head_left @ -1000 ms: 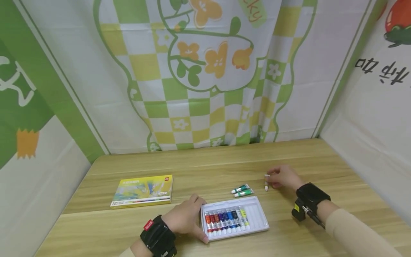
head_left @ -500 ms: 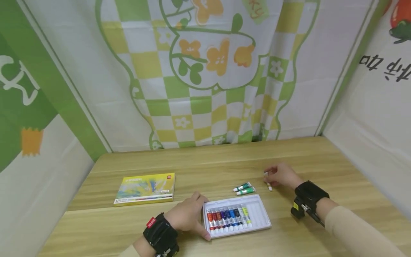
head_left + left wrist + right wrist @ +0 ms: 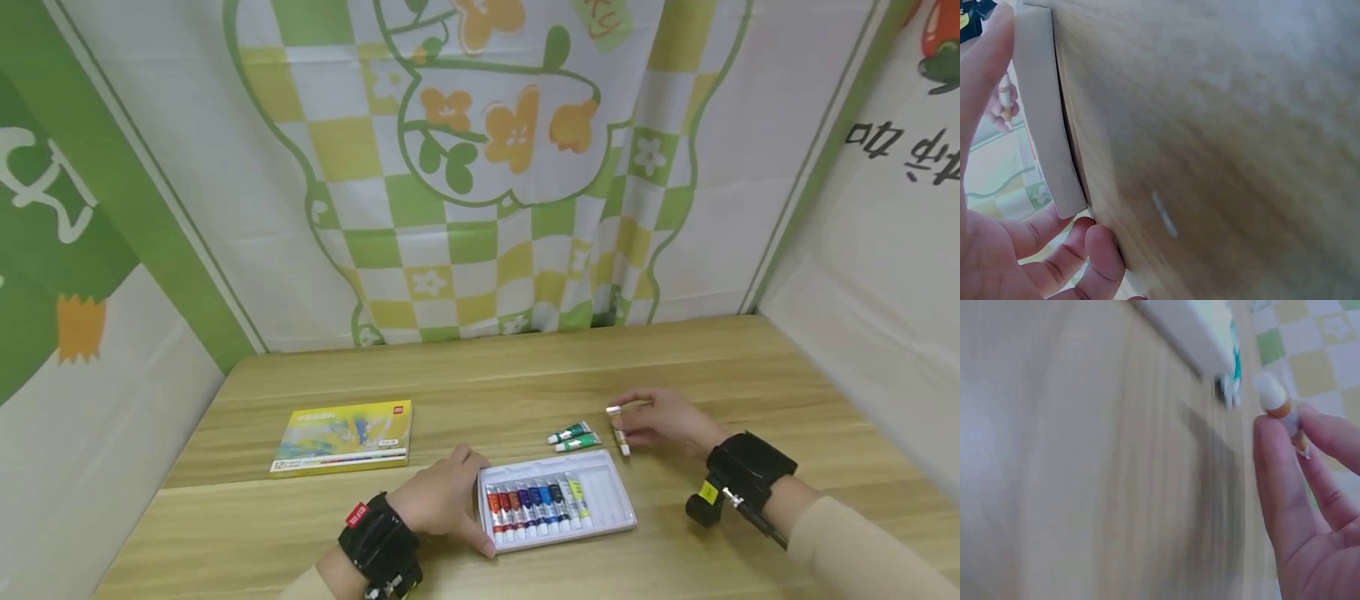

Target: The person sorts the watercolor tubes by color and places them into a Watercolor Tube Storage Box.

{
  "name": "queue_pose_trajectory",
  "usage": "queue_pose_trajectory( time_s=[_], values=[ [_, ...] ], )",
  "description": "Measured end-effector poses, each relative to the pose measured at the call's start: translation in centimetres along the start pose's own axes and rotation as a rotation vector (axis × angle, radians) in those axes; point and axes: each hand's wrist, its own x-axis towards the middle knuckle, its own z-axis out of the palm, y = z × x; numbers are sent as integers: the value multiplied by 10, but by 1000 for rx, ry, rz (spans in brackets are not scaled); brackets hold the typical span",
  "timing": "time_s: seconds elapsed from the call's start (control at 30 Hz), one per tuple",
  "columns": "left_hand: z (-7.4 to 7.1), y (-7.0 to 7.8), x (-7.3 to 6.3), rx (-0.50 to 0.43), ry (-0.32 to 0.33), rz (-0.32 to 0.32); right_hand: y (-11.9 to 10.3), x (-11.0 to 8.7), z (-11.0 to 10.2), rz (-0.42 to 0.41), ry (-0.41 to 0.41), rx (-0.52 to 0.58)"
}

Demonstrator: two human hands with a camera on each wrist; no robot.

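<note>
My left hand [image 3: 444, 498] holds the left side of a white plastic tray [image 3: 613, 500], thumb at the near corner and fingers at the far one. The tray wall [image 3: 1047, 119] shows between them in the left wrist view. Several small paint tubes [image 3: 528, 507] lie side by side in the tray, running from orange to yellow; bare slots show at its right end. Behind the tray, right of the middle, my right hand [image 3: 671, 421] pinches a paint tube [image 3: 1285, 414] with a white cap and ochre band between thumb and fingers. Its cap points toward me.
Two green paint tubes [image 3: 577, 442] lie on the wooden table [image 3: 480, 379] just behind the tray. A flat yellow paint box [image 3: 341, 437] lies at the left. A patterned curtain [image 3: 472, 250] hangs behind the table.
The right hand has turned the paint tube between its fingers and shifted it slightly toward the tray. The left hand stays on the tray; the head view has shifted a little.
</note>
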Motion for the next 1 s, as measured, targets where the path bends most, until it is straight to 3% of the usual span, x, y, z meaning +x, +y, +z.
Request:
queue_pose_trajectory(
  time_s=[0.33, 0.57, 1.0],
  values=[
    [-2, 1, 0, 24, 8, -2, -7, -25, 42, 21, -141, 80],
    [-2, 1, 0, 7, -4, -5, -4, -33, 60, -17, -151, 11],
    [-3, 3, -2, 11, -4, -1, -4, -31, 67, -33, -120, -101]
  ],
)
